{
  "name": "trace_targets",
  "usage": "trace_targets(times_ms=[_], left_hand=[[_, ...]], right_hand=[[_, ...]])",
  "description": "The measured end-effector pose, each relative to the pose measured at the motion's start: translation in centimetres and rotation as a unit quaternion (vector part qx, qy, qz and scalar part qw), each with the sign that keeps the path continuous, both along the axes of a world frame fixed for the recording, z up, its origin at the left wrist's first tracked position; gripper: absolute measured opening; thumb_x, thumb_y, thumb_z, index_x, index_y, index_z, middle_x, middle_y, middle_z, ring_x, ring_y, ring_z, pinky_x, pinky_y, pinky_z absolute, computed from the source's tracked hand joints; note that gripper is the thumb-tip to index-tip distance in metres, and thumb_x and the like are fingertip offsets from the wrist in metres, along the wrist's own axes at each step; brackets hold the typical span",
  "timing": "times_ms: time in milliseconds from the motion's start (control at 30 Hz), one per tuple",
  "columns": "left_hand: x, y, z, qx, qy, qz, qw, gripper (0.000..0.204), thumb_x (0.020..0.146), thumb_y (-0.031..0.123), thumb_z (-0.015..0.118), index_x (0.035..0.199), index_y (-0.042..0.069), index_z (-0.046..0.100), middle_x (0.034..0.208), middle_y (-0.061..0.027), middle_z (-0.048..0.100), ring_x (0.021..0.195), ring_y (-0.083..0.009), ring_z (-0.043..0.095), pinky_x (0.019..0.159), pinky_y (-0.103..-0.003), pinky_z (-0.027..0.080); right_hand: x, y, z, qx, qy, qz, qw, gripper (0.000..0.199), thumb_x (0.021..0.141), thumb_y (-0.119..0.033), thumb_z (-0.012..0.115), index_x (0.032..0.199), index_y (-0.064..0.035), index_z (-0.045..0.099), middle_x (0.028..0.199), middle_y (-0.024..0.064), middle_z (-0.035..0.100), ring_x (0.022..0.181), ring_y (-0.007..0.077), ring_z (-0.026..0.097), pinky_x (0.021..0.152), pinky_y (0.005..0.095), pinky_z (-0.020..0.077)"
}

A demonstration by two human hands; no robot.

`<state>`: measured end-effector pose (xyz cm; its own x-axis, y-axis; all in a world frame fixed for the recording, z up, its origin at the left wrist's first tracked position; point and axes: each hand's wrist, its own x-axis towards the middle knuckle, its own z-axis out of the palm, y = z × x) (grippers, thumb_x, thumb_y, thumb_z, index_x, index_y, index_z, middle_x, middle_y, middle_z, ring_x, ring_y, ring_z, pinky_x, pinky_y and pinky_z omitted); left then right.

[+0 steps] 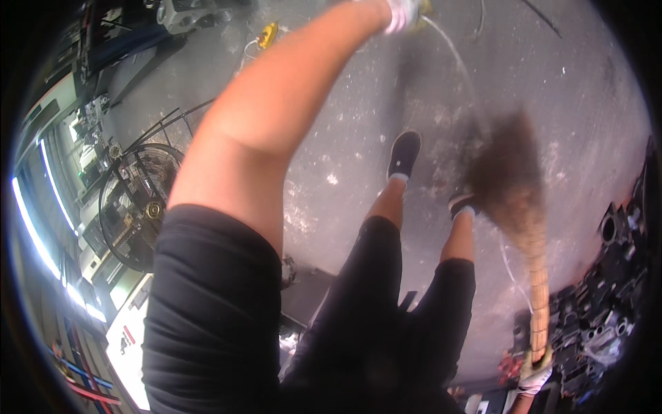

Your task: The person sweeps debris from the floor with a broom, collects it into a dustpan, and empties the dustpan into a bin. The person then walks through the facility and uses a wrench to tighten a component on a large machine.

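One right hand [536, 376] in a pale glove grips the handle end of a brown straw broom [529, 221]. Beyond the broom's bristles, to their left, is the gloved left hand [408, 14]; I can't tell if it's closed. Wide grey floor [331, 179] spreads left of the broom; black metal parts [593, 310] edge its right.

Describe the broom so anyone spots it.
On the gray floor, find the right shoe. Beside it, the broom fans blurred dark bristles; its handle runs back to the gloved right hand. That tan, banded handle stands out from the dark parts piled alongside.
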<state>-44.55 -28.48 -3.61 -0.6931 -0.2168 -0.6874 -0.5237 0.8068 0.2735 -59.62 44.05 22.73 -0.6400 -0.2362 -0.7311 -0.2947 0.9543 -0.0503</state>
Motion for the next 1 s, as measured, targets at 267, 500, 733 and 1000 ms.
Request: trace_targets(times_ms=[267,500,733,1000], left_hand=[[2.0,-2.3,-0.1,0.021,0.071,-0.022,0.997,0.034,0.085,0.029,0.056,0.116,0.016,0.065,0.114,-0.0145,0.067,0.109,-0.0335,0.063,0.089,-0.044,0.05],[0.7,-4.1,4.6,0.049,0.253,-0.067,0.964,0.026,0.085,0.024,0.059,0.108,0.016,0.068,0.098,-0.0133,0.071,0.092,-0.0324,0.067,0.079,-0.041,0.053],[-1.7,-4.6,7.7,0.022,0.281,-0.115,0.953,0.022,0.086,0.021,0.058,0.104,0.014,0.069,0.094,-0.0133,0.07,0.087,-0.0324,0.068,0.076,-0.04,0.054],[-1.5,-6.9,8.7,-0.013,0.324,-0.068,0.944,0.021,0.085,0.018,0.06,0.103,0.011,0.067,0.094,-0.0152,0.069,0.087,-0.032,0.066,0.076,-0.039,0.052]], right_hand=[[2.8,-3.2,4.0,-0.039,-0.034,0.145,0.988,0.049,0.074,-0.019,0.068,0.118,0.001,0.058,0.086,0.0231,0.066,0.077,0.0372,0.067,0.069,0.0425,0.0532],[16.3,-30.4,-19.4,0.004,-0.293,0.148,0.945,0.045,0.08,-0.033,0.07,0.115,-0.0078,0.056,0.099,0.0216,0.068,0.095,0.0378,0.066,0.08,0.0456,0.052],[29.7,-48.8,-39.3,0.023,-0.304,0.26,0.916,0.054,0.088,-0.047,0.056,0.122,-0.0049,0.06,0.12,0.0218,0.063,0.115,0.0328,0.061,0.096,0.0416,0.0497],[7.4,-20.4,-28.9,0.155,-0.111,0.029,0.981,0.066,0.086,-0.056,0.058,0.13,-0.0063,0.057,0.119,0.0234,0.064,0.112,0.0377,0.061,0.092,0.0466,0.0477]])
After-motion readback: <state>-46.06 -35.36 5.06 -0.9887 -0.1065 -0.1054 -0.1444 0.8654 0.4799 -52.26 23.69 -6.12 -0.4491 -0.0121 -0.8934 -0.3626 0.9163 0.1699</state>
